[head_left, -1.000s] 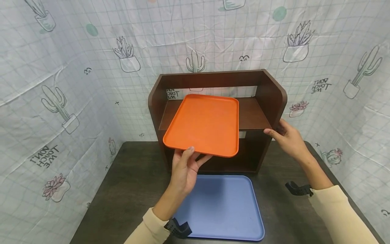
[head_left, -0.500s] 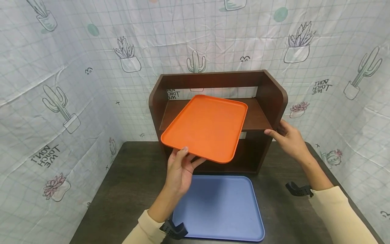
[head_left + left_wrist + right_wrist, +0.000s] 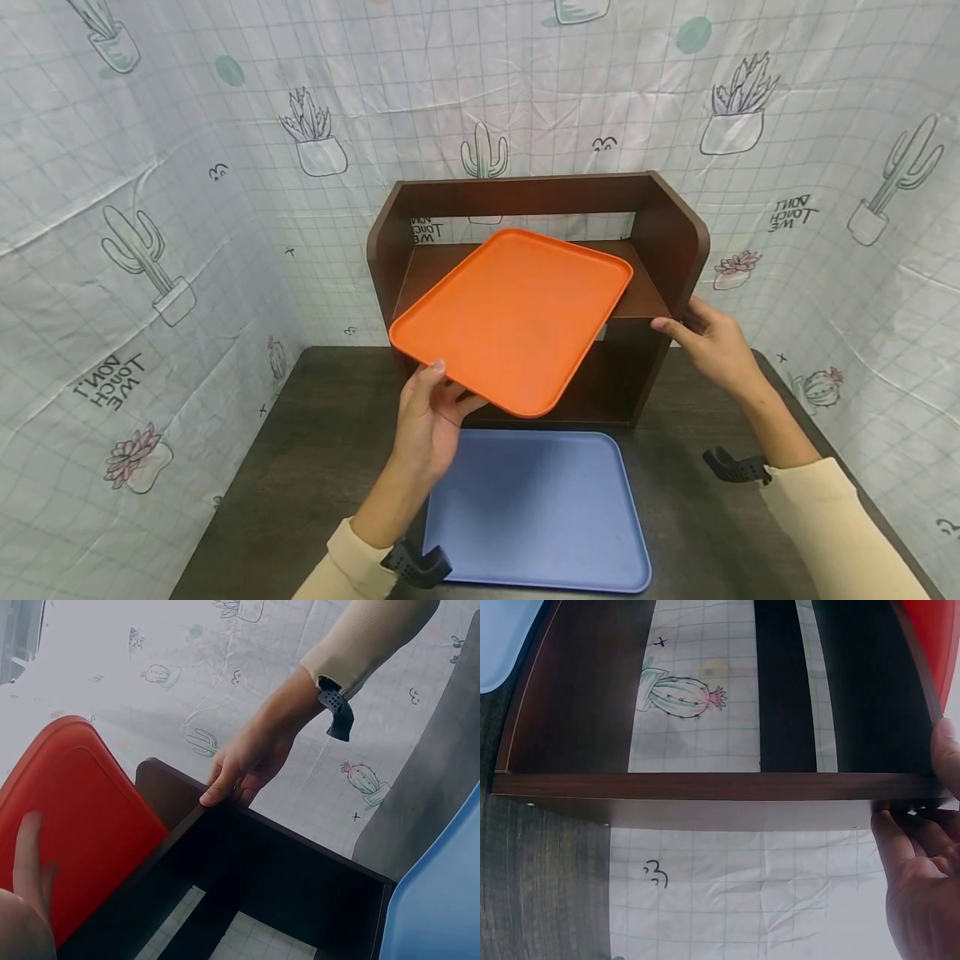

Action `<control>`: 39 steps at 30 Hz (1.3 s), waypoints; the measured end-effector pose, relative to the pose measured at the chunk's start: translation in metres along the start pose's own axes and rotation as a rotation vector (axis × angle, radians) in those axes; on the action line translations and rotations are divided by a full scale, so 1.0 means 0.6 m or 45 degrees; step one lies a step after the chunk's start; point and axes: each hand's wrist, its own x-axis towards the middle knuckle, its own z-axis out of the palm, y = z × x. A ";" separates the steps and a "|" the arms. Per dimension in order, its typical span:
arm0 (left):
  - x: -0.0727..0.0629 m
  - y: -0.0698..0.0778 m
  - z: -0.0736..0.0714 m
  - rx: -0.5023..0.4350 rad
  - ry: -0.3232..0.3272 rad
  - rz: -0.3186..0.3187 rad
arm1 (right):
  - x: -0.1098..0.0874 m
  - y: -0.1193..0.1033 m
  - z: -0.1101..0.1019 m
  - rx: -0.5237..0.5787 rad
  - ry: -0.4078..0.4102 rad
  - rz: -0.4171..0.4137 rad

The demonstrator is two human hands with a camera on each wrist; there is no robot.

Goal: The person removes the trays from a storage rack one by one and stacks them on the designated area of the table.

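Note:
An orange tray (image 3: 517,325) is held up in front of the upper shelf of a dark brown wooden shelf unit (image 3: 681,242), turned at an angle. My left hand (image 3: 429,421) grips its near left edge, thumb on top and fingers beneath; the left wrist view shows fingers against the tray's underside (image 3: 82,825). My right hand (image 3: 708,346) holds the unit's right side panel at middle-shelf height, thumb on the front edge and fingers round the outer side, as the right wrist view of that hand (image 3: 930,877) also shows.
A blue tray (image 3: 540,517) lies flat on the dark table (image 3: 330,467) just in front of the unit. White cloth (image 3: 247,167) printed with cacti surrounds the table at the back and both sides. The unit's lower compartment (image 3: 600,383) is partly hidden behind the orange tray.
The orange tray has turned clockwise, its right corner swinging toward the unit's right side and its near corner coming down. My left hand has shifted slightly left and down; the right hand stays put.

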 end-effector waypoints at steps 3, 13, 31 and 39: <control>-0.001 0.004 -0.002 -0.002 0.019 -0.010 | -0.001 0.000 0.000 0.000 0.001 0.001; 0.004 0.024 -0.023 0.041 0.053 -0.012 | -0.001 0.004 -0.002 -0.006 -0.008 0.024; 0.014 0.058 -0.050 0.022 0.030 -0.036 | -0.001 -0.003 -0.003 -0.048 -0.006 0.024; 0.014 0.072 -0.058 -0.003 0.051 -0.079 | -0.001 0.000 -0.002 -0.029 0.004 -0.019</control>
